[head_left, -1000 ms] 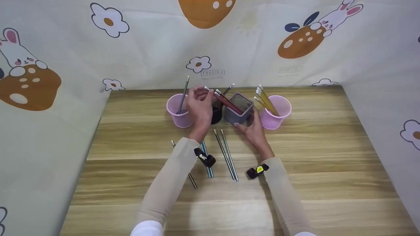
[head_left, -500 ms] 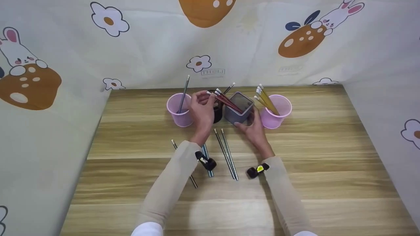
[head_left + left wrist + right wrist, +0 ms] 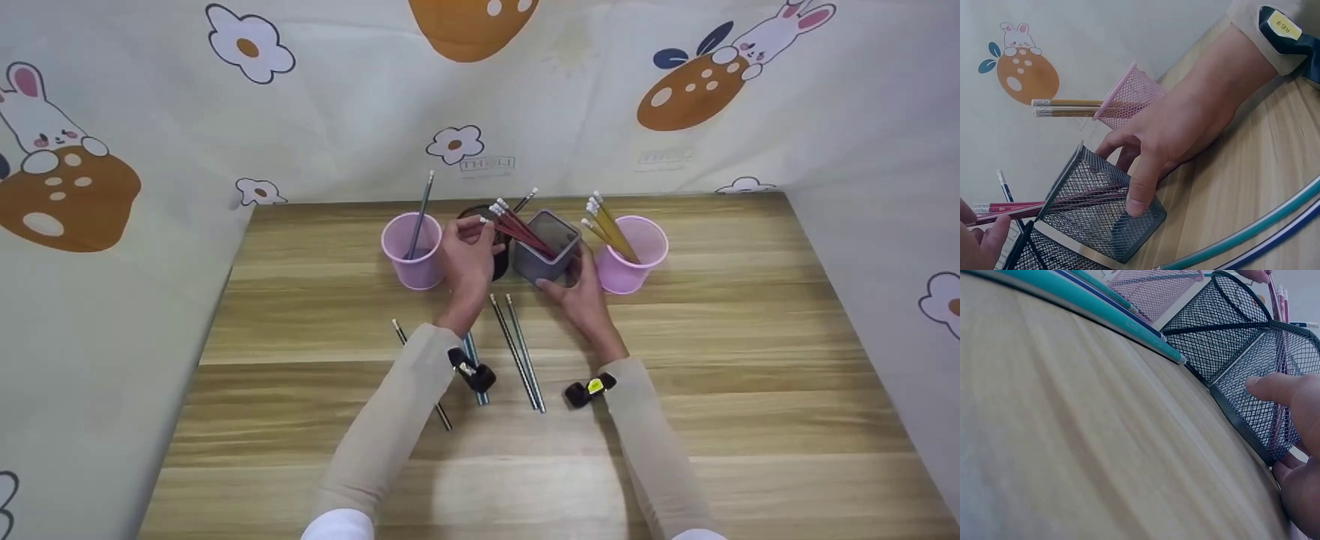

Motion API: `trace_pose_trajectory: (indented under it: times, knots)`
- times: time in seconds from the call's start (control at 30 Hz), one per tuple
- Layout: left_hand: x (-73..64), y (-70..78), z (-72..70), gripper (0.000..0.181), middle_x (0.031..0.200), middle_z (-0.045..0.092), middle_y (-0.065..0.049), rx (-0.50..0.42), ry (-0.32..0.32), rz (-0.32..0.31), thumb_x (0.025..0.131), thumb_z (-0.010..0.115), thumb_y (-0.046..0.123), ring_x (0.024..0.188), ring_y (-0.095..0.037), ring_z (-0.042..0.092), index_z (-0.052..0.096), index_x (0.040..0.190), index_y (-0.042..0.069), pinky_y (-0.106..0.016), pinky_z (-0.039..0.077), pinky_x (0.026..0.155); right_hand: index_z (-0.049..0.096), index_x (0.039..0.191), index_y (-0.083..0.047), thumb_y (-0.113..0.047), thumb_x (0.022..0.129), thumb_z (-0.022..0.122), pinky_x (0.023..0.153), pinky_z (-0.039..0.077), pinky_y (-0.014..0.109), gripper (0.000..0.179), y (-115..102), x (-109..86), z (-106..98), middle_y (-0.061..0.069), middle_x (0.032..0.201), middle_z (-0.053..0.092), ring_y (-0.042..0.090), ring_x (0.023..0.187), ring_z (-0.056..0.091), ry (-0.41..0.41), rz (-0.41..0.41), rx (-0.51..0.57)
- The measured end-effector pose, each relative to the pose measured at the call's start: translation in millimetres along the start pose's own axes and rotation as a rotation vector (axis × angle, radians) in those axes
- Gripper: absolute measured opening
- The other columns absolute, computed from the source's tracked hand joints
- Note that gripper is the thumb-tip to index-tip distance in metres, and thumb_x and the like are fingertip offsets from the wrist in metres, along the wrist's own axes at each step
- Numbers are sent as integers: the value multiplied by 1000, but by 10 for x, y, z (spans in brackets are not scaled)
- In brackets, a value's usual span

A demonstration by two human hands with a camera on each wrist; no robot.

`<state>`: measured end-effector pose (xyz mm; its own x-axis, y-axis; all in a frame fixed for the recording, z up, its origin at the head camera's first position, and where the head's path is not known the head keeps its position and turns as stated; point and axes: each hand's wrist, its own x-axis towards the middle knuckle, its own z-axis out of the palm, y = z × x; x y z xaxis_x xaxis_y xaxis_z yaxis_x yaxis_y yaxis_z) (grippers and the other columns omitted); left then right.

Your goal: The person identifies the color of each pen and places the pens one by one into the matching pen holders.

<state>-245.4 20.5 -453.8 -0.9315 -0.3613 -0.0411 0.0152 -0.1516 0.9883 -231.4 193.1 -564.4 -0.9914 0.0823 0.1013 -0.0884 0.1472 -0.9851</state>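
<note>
My left hand [image 3: 466,259] pinches a red pencil [image 3: 1024,213] near its eraser end. That pencil slants into a square dark mesh pencil holder [image 3: 534,268], beside several other red pencils [image 3: 517,220]. Around the holder's right side and front, my right hand [image 3: 581,300] grips it, thumb [image 3: 1275,387] pressed on the mesh in the right wrist view. A black mesh holder [image 3: 499,264] stands directly left of the square one, partly hidden by my left hand. From it a dark pencil [image 3: 527,199] with a white eraser sticks out.
Pink mesh cups stand on either side: the left cup [image 3: 416,274] has a dark green pencil [image 3: 421,214], the right cup [image 3: 624,279] several yellow pencils [image 3: 613,232]. Teal and dark pencils [image 3: 517,352] lie on the wooden table [image 3: 720,420] in front. A patterned cloth [image 3: 337,120] rises behind.
My left hand has shifted slightly right and toward me, bringing the pinched red pencil closer to the other red ones. My right hand keeps its grip on the square holder.
</note>
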Motion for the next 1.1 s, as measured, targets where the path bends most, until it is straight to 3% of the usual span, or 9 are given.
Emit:
trace_pose_trajectory:
  times: [0.1, 0.3, 0.57, 0.8, 0.9, 1.0, 1.1]
  knots:
    - [-1, -7, -10, 19, 99, 66, -20, -12, -12, -15, 92, 66, -3, 94, -41, 69, 60, 109, -8, -30, 63, 64, 22, 157, -7, 0, 79, 80, 124, 30, 41, 98, -5, -3, 9, 25, 154, 39, 39, 145, 39, -3, -1, -8]
    - [7, -15, -25, 20, 98, 66, -17, -36, -36, -37, 92, 66, -2, 82, -21, 67, 60, 110, -7, -30, 63, 65, 23, 156, -4, 2, 78, 80, 124, 32, 42, 96, 0, 7, 24, 27, 151, 41, 41, 143, 41, 13, -23, -13]
    - [28, -28, -49, 22, 97, 69, -18, -20, -43, -52, 91, 68, -1, 92, -40, 70, 62, 111, -6, -27, 62, 61, 24, 156, -4, 4, 77, 80, 124, 32, 42, 97, 9, 11, 26, 26, 150, 41, 40, 142, 42, 6, -45, 13]
    - [34, -47, -96, 26, 100, 71, -21, -11, -50, -58, 89, 70, -3, 79, -21, 68, 65, 114, -5, -26, 62, 61, 22, 157, -8, 2, 78, 80, 124, 30, 42, 98, 23, 13, 11, 25, 152, 40, 40, 144, 39, 0, -4, 10]
    - [22, -62, -134, 26, 101, 70, -21, -3, -62, -47, 89, 69, -3, 80, -23, 69, 66, 115, -4, -27, 62, 62, 25, 156, -9, 3, 77, 80, 125, 30, 41, 97, 20, 12, 7, 23, 152, 40, 38, 145, 39, 6, 8, 17]
    - [0, -72, -200, 23, 102, 70, -21, 40, -72, -23, 90, 69, -1, 88, -34, 70, 67, 113, -4, -26, 62, 61, 25, 156, -7, 4, 76, 81, 125, 29, 41, 97, 18, 15, 4, 23, 152, 40, 38, 145, 39, 8, 8, 21]
    - [-19, -77, -283, 20, 100, 71, -20, 112, -67, 5, 91, 70, 2, 84, -31, 69, 68, 110, -2, -27, 61, 60, 26, 155, -5, 4, 76, 81, 125, 29, 41, 97, 18, 14, -1, 24, 152, 40, 39, 145, 39, 15, 2, 25]
